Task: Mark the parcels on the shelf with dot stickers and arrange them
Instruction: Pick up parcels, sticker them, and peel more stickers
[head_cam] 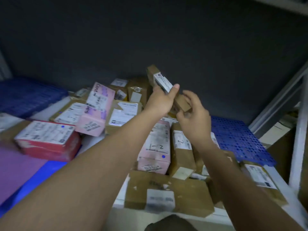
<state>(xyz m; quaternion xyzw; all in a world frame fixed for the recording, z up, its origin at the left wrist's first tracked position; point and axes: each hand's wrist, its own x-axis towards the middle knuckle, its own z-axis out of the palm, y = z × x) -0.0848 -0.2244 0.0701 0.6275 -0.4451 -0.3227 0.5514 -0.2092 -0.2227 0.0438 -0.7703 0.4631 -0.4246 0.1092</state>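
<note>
A long, narrow brown cardboard parcel [157, 75] with a white label is held tilted above the pile. My left hand [160, 100] grips its middle, thumb across the label. My right hand [194, 117] curls around the parcel's lower end. Below lie several parcels on the shelf [116, 204]: a pink box [155, 147] with a blue dot sticker, a red box [48, 139] with a blue dot, another pink box [95, 112] leaning on brown boxes, and a brown box [181, 147] marked "2". No sticker sheet is in sight.
A blue perforated plastic mat [236, 139] lies at the right and another [28, 95] at the back left. A purple sheet [18, 165] covers the near left. A grey shelf post [300, 130] stands at the right. A large flat brown box [168, 194] lies at the front edge.
</note>
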